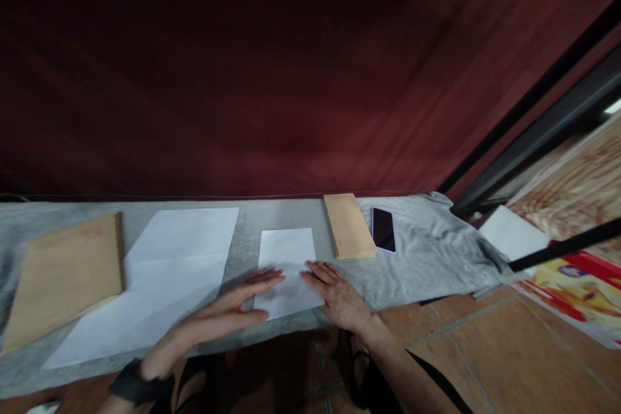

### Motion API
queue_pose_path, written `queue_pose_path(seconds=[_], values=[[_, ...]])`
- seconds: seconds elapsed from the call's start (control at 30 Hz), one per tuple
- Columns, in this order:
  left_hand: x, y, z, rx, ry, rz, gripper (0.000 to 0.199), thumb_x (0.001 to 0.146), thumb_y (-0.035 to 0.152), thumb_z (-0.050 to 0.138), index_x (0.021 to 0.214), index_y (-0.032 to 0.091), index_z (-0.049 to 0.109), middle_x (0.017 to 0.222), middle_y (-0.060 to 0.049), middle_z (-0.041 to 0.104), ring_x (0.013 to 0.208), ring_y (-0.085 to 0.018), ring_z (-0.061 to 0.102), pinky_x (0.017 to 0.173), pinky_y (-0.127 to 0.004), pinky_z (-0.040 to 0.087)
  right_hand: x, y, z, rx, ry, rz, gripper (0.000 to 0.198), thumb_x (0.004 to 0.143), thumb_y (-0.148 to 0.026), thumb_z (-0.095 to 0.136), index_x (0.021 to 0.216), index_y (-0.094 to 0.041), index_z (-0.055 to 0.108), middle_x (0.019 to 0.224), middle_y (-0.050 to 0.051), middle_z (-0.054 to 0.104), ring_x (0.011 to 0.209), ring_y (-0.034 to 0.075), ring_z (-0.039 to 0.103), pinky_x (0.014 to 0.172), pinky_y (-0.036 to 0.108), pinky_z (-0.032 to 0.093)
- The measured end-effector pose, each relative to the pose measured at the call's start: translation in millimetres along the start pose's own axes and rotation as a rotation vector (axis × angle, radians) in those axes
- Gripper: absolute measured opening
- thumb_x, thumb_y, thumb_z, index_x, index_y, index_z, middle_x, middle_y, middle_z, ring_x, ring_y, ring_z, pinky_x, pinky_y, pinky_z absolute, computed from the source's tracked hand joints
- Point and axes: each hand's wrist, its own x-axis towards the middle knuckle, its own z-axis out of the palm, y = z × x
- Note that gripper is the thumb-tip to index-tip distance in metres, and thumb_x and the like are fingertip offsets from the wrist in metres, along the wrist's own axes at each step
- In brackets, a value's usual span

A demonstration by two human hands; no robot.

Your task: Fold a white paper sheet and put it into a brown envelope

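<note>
A small white sheet of paper (287, 246) lies flat on the grey cloth in front of me. My left hand (237, 307) rests at its left edge, fingers stretched out and thumb apart. On the right edge of the same sheet, my right hand (337, 291) lies palm down with its fingers extended. Neither hand grips anything. To the left is a larger white sheet (179, 265) with a faint crease across it. Just beyond my right hand sits a stack of narrow brown envelopes (350, 226).
A large brown envelope (72, 272) overlaps the big sheet at the left. A phone (383, 230) lies right of the narrow envelopes. The grey cloth (427, 259) covers the table. Behind hangs a dark red curtain (272, 90); black poles (533, 103) and a colourful box (577, 291) stand right.
</note>
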Motion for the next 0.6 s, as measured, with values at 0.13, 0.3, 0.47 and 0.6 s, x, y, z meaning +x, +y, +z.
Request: queue_pose_path(seconds=[0.13,0.3,0.47,0.6], values=[[31,8,20,0.091,0.1,-0.038,0.053,0.101,0.05,0.037,0.152,0.033,0.037,0.161,-0.001,0.034,0.149,-0.021,0.032,0.123,-0.047,0.026,2,0,-1,0.019,-0.017,-0.002,0.076,0.084,-0.023,0.064,0.154,-0.026,0.035,0.164,0.006,0.027,0.15,0.022,0.026,0.125,0.044,0.02],[73,9,47,0.227,0.103,0.033,0.054,0.105,0.045,0.022,0.155,0.025,0.032,0.161,-0.004,0.033,0.149,-0.015,0.03,0.126,-0.04,0.021,4,-4,-8,0.039,-0.047,0.017,0.073,0.087,-0.029,0.065,0.154,-0.025,0.036,0.163,0.009,0.029,0.15,0.021,0.026,0.125,0.043,0.018],[112,1,44,0.309,-0.011,0.01,0.057,0.105,0.047,0.017,0.154,0.022,0.033,0.162,-0.003,0.031,0.15,-0.015,0.025,0.126,-0.038,0.018,5,-9,-17,0.066,-0.042,0.005,0.076,0.088,-0.032,0.065,0.155,-0.025,0.032,0.161,0.009,0.032,0.15,0.021,0.024,0.126,0.04,0.015],[134,-14,37,0.385,0.036,0.127,0.052,0.106,0.045,0.018,0.153,0.03,0.034,0.163,0.002,0.03,0.151,-0.013,0.022,0.126,-0.038,0.013,5,-10,-18,0.061,-0.066,0.013,0.071,0.091,-0.035,0.062,0.155,-0.023,0.033,0.162,0.012,0.03,0.15,0.024,0.025,0.125,0.043,0.016]])
